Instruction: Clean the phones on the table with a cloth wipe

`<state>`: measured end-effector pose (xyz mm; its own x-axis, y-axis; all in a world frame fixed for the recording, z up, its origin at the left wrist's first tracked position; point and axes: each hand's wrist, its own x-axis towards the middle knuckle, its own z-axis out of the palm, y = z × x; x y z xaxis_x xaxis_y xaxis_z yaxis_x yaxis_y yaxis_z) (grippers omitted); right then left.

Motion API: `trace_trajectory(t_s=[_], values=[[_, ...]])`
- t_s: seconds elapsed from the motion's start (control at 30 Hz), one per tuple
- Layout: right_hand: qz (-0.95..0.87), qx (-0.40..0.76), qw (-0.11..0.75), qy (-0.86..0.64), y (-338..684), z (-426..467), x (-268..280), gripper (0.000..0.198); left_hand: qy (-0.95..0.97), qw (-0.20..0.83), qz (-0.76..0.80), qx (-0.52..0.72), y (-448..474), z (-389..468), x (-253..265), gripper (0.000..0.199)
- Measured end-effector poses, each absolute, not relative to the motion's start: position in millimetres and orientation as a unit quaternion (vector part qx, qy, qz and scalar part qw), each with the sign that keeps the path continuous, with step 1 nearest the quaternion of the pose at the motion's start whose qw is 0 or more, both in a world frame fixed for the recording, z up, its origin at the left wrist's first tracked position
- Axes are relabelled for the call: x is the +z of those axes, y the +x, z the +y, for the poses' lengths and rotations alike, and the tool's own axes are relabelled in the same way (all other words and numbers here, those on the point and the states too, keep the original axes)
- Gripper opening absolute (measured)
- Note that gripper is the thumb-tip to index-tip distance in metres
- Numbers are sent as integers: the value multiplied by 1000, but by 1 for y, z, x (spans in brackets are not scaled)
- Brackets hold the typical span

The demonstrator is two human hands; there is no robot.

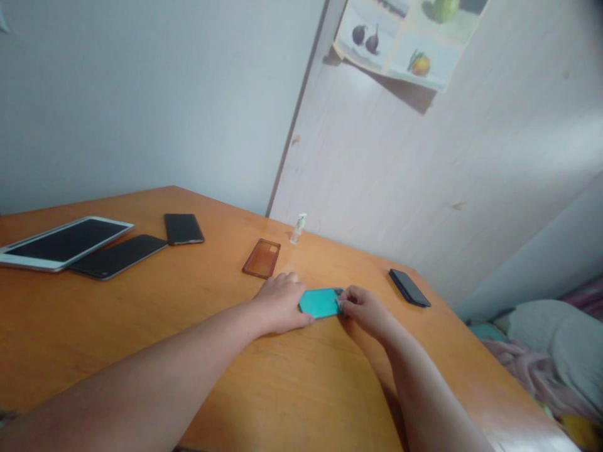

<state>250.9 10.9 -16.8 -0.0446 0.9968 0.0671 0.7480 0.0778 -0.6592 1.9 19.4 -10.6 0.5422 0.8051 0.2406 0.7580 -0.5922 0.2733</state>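
Observation:
A turquoise-backed phone [320, 304] lies face down on the wooden table, its dark camera block at the right end. My left hand [281, 304] grips the phone's left end, thumb along the near edge and fingers at the far side. At the camera end, my right hand [360, 307] is closed in a pinch against the phone. A small whitish piece [340, 304] shows between its fingertips; its kind is too small to tell. Just beyond my left hand lies a clear brownish phone case [262, 258] with a camera cutout.
A small clear spray bottle [298, 228] stands near the table's back edge. To the left lie a white-framed tablet [70, 242], a dark phone [123, 257] partly under it and a black phone-like slab [183, 228]. Another dark phone [409, 288] sits by the right edge.

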Motion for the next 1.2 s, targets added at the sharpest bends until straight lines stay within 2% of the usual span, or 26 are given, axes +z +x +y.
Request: trace_trajectory(t_s=[0.13,0.33,0.5,0.73,0.97,1.13,1.2], values=[[-648,217,273,-677,261,11,-15,5,875,70,447,174,2,19,-11,49],[-667,304,278,-621,246,4,-13,6,875,75,450,162,2,18,-7,49],[-630,227,272,-691,258,10,-12,7,874,87,450,161,2,16,-3,49],[-701,232,275,-616,246,11,-21,8,873,85,454,160,3,17,-6,50],[-676,125,272,-673,258,18,-21,9,875,80,450,163,2,18,-7,50],[-765,112,223,-593,240,11,-14,18,875,80,447,167,3,19,-8,49],[-765,84,208,-604,242,12,-14,21,875,83,446,169,2,18,-8,48]])
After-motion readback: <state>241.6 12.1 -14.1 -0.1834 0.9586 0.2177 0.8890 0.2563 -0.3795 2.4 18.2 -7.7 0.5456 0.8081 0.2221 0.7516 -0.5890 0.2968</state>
